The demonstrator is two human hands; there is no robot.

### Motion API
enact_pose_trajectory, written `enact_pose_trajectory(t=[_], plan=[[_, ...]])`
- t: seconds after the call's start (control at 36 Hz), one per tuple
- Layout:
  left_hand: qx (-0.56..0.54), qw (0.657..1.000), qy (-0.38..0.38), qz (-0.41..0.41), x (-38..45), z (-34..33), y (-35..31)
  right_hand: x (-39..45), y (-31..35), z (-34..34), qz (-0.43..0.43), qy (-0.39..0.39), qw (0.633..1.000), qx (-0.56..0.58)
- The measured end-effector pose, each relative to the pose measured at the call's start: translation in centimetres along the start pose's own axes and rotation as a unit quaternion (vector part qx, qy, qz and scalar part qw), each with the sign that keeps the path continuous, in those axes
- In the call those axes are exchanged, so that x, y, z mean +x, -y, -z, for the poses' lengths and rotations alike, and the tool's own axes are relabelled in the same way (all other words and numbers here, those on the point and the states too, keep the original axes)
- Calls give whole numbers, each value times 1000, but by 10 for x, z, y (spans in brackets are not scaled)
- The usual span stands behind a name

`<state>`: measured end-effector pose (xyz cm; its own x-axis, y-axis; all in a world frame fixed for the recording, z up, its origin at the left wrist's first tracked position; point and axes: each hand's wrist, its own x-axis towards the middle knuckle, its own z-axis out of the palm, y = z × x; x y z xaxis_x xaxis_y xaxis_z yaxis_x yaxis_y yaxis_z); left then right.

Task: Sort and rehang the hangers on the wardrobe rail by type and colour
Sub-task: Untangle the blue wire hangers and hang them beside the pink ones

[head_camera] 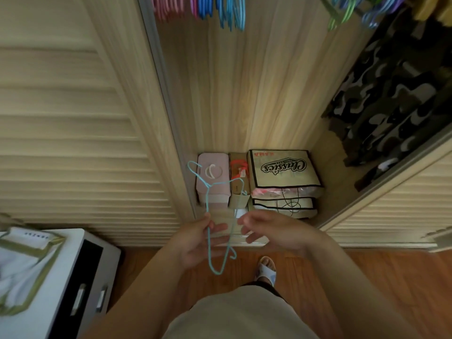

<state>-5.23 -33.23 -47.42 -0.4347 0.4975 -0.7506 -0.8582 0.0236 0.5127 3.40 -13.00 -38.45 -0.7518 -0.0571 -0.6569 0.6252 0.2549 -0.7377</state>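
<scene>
- Left hand (198, 243), lower centre of the frame: thumb and fingers pinch one side wire of a thin light-blue wire hanger (215, 228). The hanger stands roughly on end, hook toward the upper left, its lower bend below the palm.
- Right hand (266, 231), just right of the hanger: fingers loosely spread and relaxed, holding nothing that can be seen; whether a fingertip touches the far wire cannot be told through the blur.
- Step judged in hand: turning the hanger upright for rehanging. Advisable to take the far shoulder with the free hand, bring the hook uppermost, then lift it to the blue hangers (230, 11) at the top centre.
- Pink hangers (166, 6) at upper left and the mixed green and blue hangers (347, 11) at upper right are cut off by the frame.
- The rail itself is out of view; hook seating cannot be checked.
- Motion blur softens both hands.
</scene>
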Motion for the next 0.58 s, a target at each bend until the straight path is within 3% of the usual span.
enact_pose_trajectory(t=[0.11, 0.22, 0.42, 0.58], plan=[[-40, 998, 47, -14, 3, -25, -6, -10, 8, -7, 13, 34, 999, 5], [-34, 998, 38, -28, -3, -47, -13, -17, 16, -4, 16, 34, 999, -2], [-20, 999, 7, -47, -18, -74, -23, -21, 19, -2, 61, 3, 989, -137], [69, 995, -27, -63, -10, -73, -16, -4, 7, -5, 26, -68, 991, -109]])
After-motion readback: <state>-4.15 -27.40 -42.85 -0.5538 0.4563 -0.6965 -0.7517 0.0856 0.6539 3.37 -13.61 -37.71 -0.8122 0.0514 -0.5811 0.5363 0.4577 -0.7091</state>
